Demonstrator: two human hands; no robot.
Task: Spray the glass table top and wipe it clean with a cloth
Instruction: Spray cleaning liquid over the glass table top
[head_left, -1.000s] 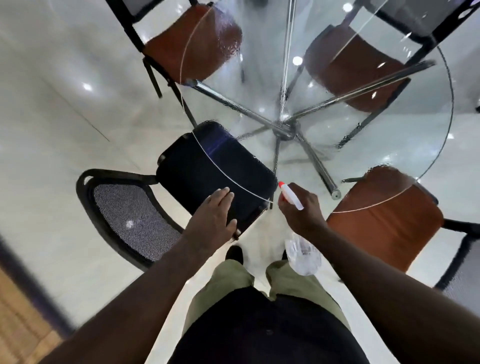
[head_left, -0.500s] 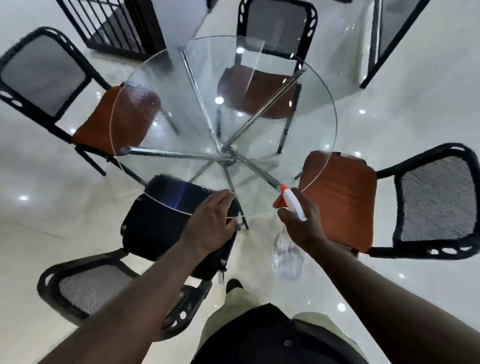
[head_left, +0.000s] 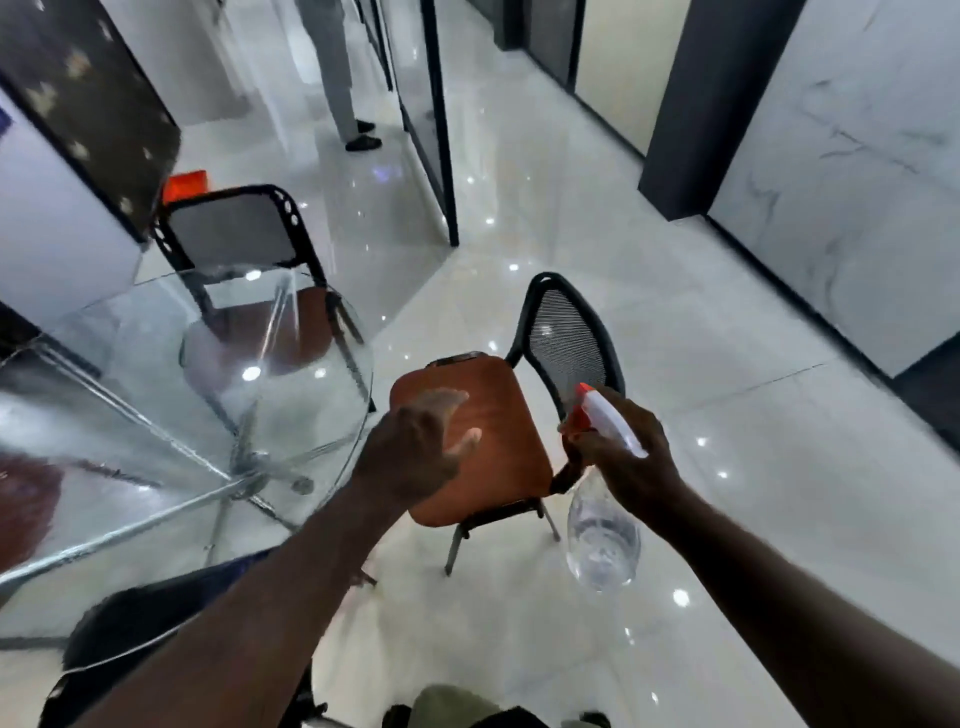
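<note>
The round glass table top (head_left: 130, 395) on chrome legs lies at the left, wet streaks showing on it. My right hand (head_left: 626, 457) grips a clear spray bottle (head_left: 602, 535) by its white and red trigger head, held over the floor to the right of the table. My left hand (head_left: 415, 447) hovers with fingers spread and blurred, off the glass, above the brown seat of a chair. No cloth is in view.
A black mesh chair with a brown seat (head_left: 478, 436) stands right of the table. Another brown-seat chair (head_left: 244, 244) is behind the table, and a black-seat chair (head_left: 130, 623) is at the near left. A person's legs (head_left: 343, 78) stand far back on the glossy floor.
The view has swung right, so the table now sits at the left. My left hand lifted off the glass edge and moved right over the brown chair; the bottle stays in my right hand.
</note>
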